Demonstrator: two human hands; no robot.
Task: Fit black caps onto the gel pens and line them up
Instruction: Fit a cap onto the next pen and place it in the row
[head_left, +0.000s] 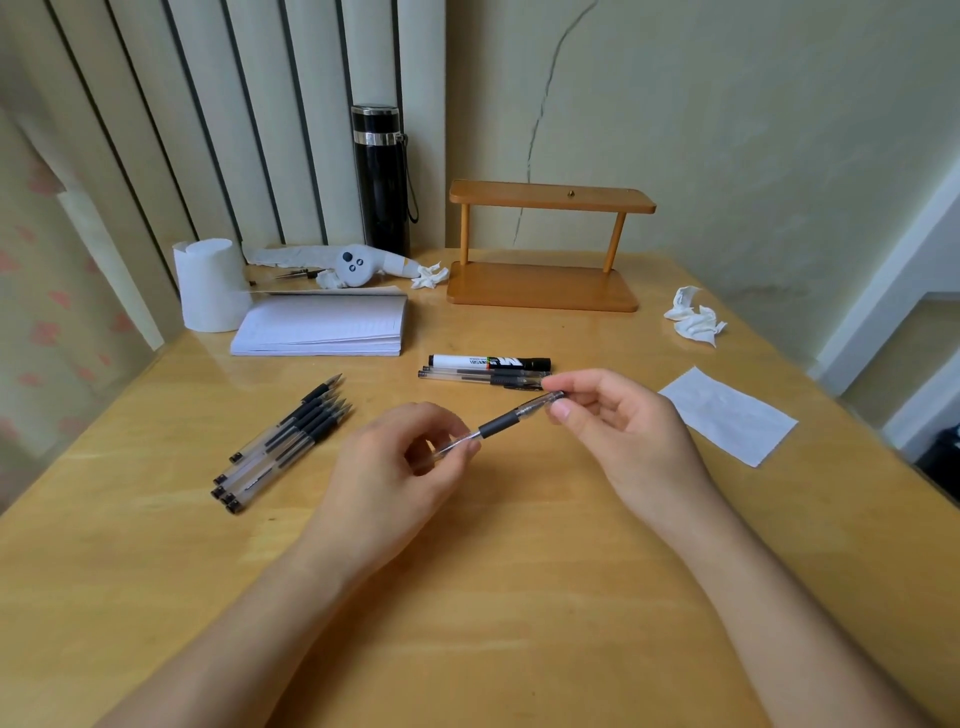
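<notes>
Gel pen (497, 427): I am holding it above the middle of the table (519, 597), clear of the surface. My left hand (400, 467) is pinching the clear barrel end; my right hand (618, 415) is closing thumb and forefinger on the cap (545, 404) at the far end. The long axis is running from lower left up to upper right, capped tip pointing right and away from me. The near half of the table is lying bare below my forearms. To the left, a bunch of uncapped pens (283, 441) is lying on the same diagonal, tips toward the notepad (322, 325). Just beyond my right fingers, capped pens (483, 378) are lying side by side along a marker (488, 362). A paper slip (727, 415) is sitting near the right edge.
</notes>
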